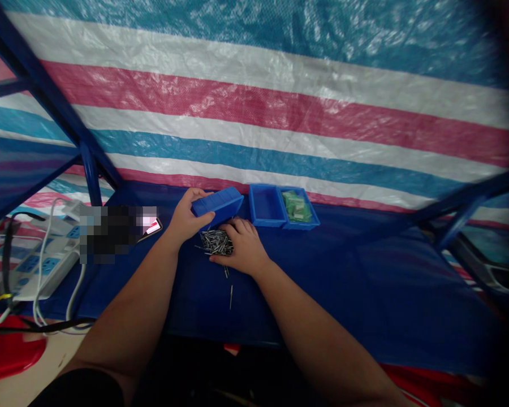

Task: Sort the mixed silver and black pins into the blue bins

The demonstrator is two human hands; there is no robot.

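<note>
My left hand [185, 217] grips a blue plastic bin [219, 204], tipped on its side above the table. Under it lies a heap of thin metal pins [216, 243], rivet-like; their exact kind is too small to tell. Cupped along the heap's right side is my right hand [244, 246], thumb and fingers apart, touching the pins. Several pins lie loose in front of the heap, with a single one [231, 297] nearer the table's front edge. The inside of the tipped bin is turned away from view.
Behind my right hand stand a blue bin [266, 221] with nothing visible inside and another bin [302, 225] holding green-wrapped pieces [297, 207]. A phone [151, 228], power strips [46, 268] and cables lie left. Striped sheeting backs the blue table [356, 282]; metal frame bars flank it.
</note>
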